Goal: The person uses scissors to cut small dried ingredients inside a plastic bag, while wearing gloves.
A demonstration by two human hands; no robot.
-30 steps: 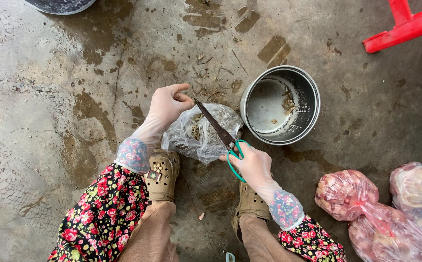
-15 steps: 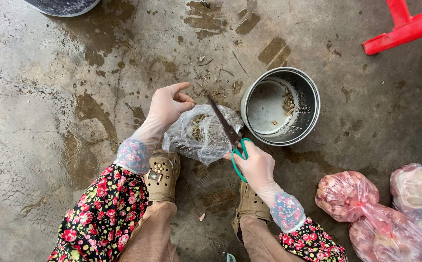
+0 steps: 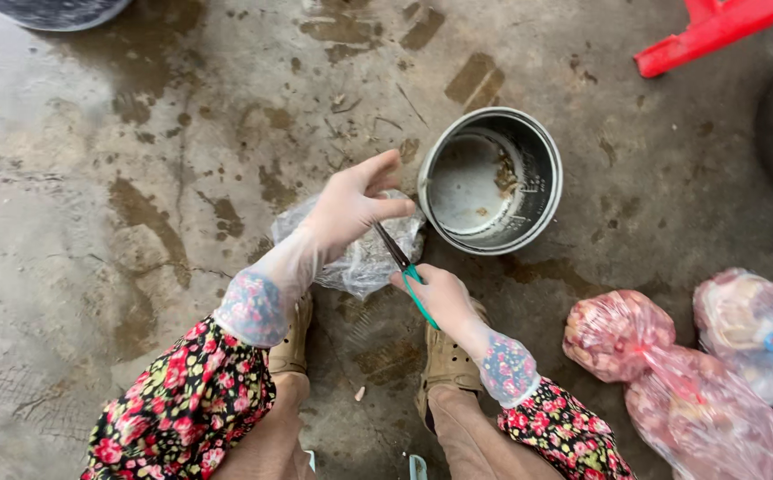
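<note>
Left hand [image 3: 346,206] pinches the crumpled clear plastic bag [image 3: 360,258], right hand [image 3: 435,293] clamps green-handled scissors [image 3: 402,267], blades pointing 11 o'clock into it.

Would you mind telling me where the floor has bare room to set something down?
Bare wet floor lies left of the left hand, and beyond the metal pot. It is crowded between pot, clear bag and right hand, and by the tied bags.

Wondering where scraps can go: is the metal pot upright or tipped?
Upright. The metal pot stands on the wet concrete floor, mouth up, its inner bottom visible with a few scraps.
</note>
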